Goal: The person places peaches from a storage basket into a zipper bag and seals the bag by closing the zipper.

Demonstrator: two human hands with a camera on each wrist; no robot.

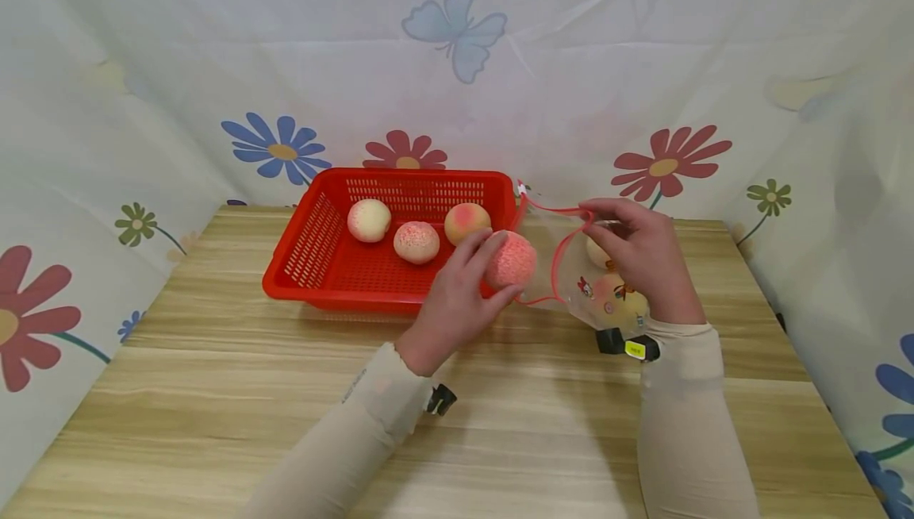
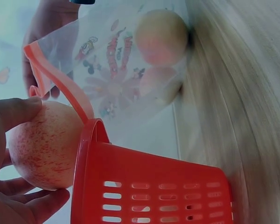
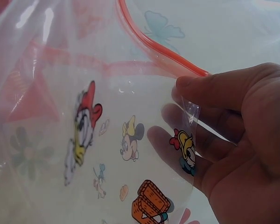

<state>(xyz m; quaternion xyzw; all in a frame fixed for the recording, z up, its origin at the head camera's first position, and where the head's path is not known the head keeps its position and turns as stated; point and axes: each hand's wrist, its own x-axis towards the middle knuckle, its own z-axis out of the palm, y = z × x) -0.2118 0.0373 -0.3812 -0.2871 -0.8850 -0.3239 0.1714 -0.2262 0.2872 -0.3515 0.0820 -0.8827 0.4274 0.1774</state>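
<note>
A pinkish-red peach (image 1: 511, 261) is held in the fingers and thumb of my left hand (image 1: 453, 305), above the right end of the red basket (image 1: 343, 294) and beside the bag's mouth. My right hand (image 1: 646, 261) pinches the pink zip edge of a clear plastic zip bag (image 3: 135, 93) printed with cartoon figures, and the mouth gapes toward the left hand. Through the bag's wall show a lower peach (image 1: 620, 301) and another peach (image 2: 161, 37) in the left wrist view. Three peaches lie apart inside the basket: a pale peach (image 1: 369, 220), a speckled peach (image 1: 416, 242) and a blushed peach (image 1: 467, 223).
A wood-grain table (image 1: 236, 392) carries the basket and the bag. Behind it and at both sides hangs a white curtain (image 1: 343, 51) with flowers and a butterfly. The basket's right rim stands close to the bag's mouth.
</note>
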